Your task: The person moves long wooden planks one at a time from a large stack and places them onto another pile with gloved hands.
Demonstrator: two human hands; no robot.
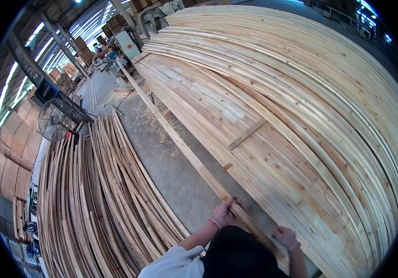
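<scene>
"What's biggest here?"
"The broad spread of pale boards [300, 92] on the right."
"Next?"
"The pile of slats [83, 185] on the left."
"And the long board [176, 138]?"
"Between those two, above the grey floor [155, 160], running diagonally away from the person."
"The hands?"
"The left hand [223, 214] is closed around its near part. The right hand [285, 237], fingers curled, is near it; I can't tell whether it holds anything."
"Smallest?"
"A wood block [227, 167] at the pale boards' edge."
</scene>
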